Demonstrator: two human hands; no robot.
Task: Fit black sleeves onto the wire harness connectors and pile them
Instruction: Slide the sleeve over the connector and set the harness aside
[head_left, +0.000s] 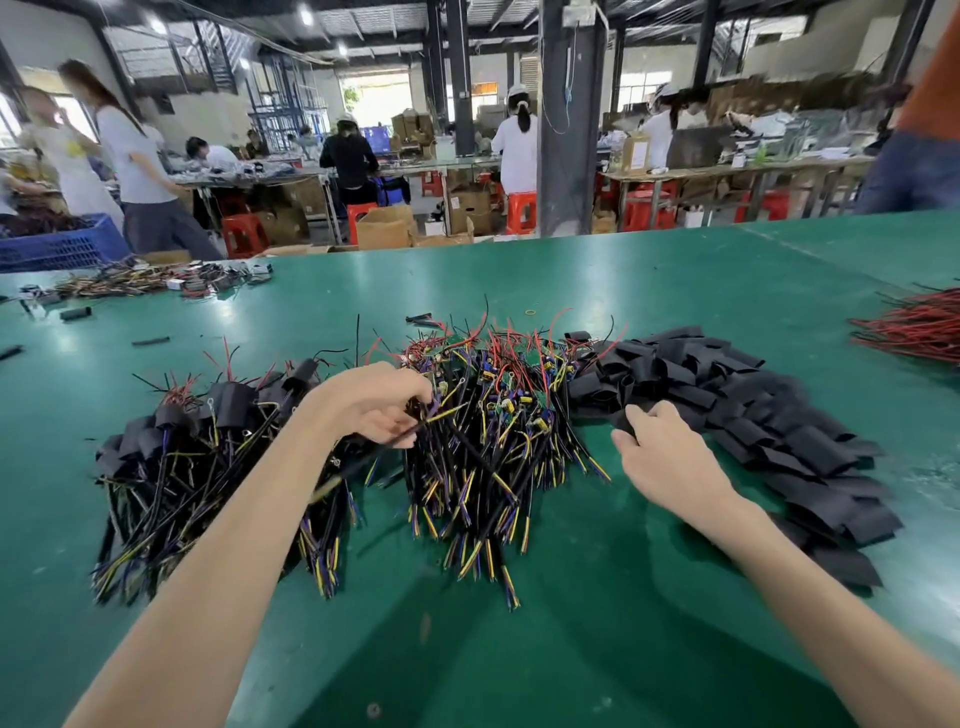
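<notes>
at a green work table (519, 649), a person prepares to cover a wire harness. on the left lies the finished pile (208, 457), its black covers at the far end and its wire tails pointing back toward the worker. just right of it, the left hand (374, 402) has its fingers curled round one harness (363, 460) at the near-left edge of the unsleeved pile (493, 415). the black cable of that harness runs from the grip down and to the left, beneath the forearm, so its long axis slants diagonally across the table. its connector end is lost among the tangled wires at the fingertips and cannot be made out. further right, with the near part of the unsleeved pile between the two hands, the right hand (665, 457) rests on the near-left corner of the sleeve heap (753, 395). thumb and fingers are bent in, apparently pinching one black sleeve (621, 418). the sleeve therefore lies to the right of the harness grip and about level with it. the right hand is the nearer one to the sleeves and the left the nearer to the harnesses. the coming move likely turns on lining the sleeve's open mouth up with that slanting cable before sliding it on. a bundle of red wires (914, 330) lies at the far right edge, well apart.
</notes>
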